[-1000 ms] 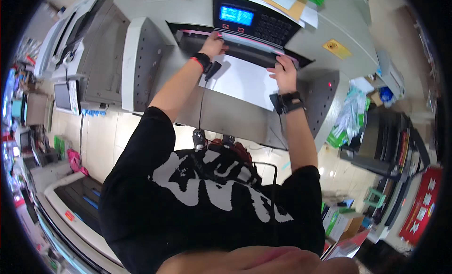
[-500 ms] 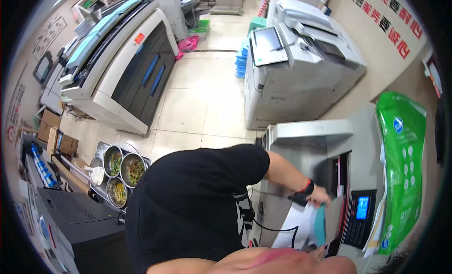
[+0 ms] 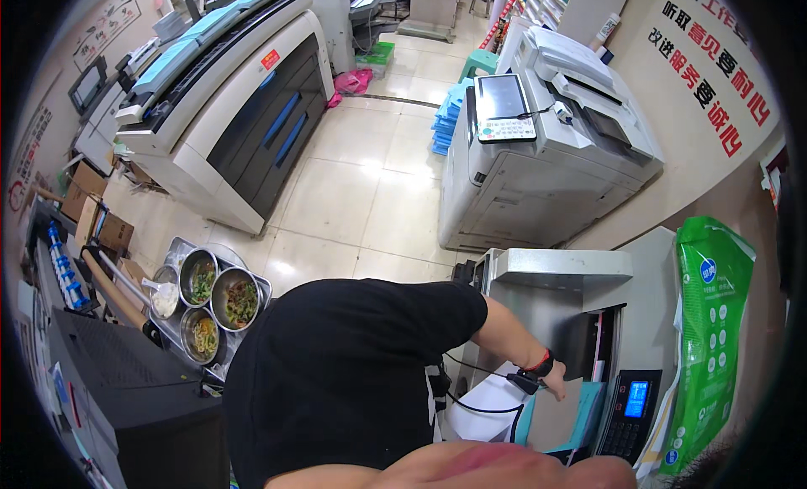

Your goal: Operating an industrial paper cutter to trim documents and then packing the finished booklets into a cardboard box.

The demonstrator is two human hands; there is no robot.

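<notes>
My left hand [image 3: 555, 380] reaches down into the bed of a grey machine [image 3: 649, 304], its fingers closed on the upper edge of a grey-brown board [image 3: 556, 418]. Under and beside that board a teal sheet [image 3: 588, 409] shows. White sheets [image 3: 486, 395] lie to the left of the board. Around my left wrist are a red-and-black band and a small black device [image 3: 525, 381] with a cable. A dark slot [image 3: 598, 342] runs just right of the hand, with a lit control panel [image 3: 635, 398] beyond it. My right hand does not show.
A green plastic package [image 3: 710, 338] stands at the machine's right edge. Ahead are a large copier [image 3: 538, 186] and, to the left, a wide-format printer [image 3: 252, 111]. Metal bowls of food [image 3: 202, 279] sit on a tray at left, above a dark cabinet [image 3: 134, 371].
The board, earlier steeply tilted against the slot, now lies flatter and farther left, showing its broad face. My left hand has moved slightly left and down. The whole view has shifted.
</notes>
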